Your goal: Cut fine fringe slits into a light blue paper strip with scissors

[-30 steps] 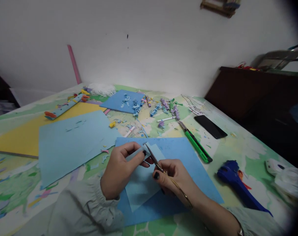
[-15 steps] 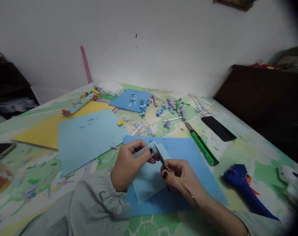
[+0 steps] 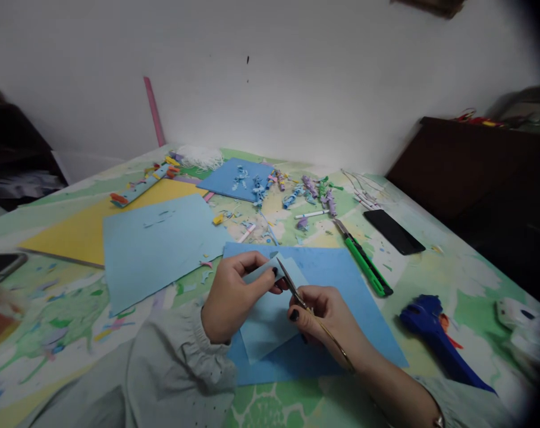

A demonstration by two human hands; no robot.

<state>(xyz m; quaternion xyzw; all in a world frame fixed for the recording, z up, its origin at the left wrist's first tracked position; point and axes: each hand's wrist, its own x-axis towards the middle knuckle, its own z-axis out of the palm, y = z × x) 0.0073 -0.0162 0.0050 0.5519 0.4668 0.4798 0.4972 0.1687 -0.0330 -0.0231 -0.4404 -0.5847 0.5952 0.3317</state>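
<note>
A piece of light blue paper [image 3: 264, 318] lies near the front edge of the table [image 3: 430, 279], on top of a darker blue sheet [image 3: 341, 285]. The left hand [image 3: 228, 297] lifts its upper edge, fingers [image 3: 263, 280] pinching it. The right hand [image 3: 326, 321] has its fingers curled tight around thin scissors [image 3: 292, 286], whose blades meet the paper just beside the left fingertips. To the right lie a green utility knife [image 3: 363, 261], a black phone [image 3: 393, 232] and a blue glue gun [image 3: 435, 339]. To the left are a larger pale blue sheet [image 3: 158, 244] and a yellow sheet [image 3: 74, 235]. Curled paper scraps [image 3: 297, 193] are scattered farther back.
</note>
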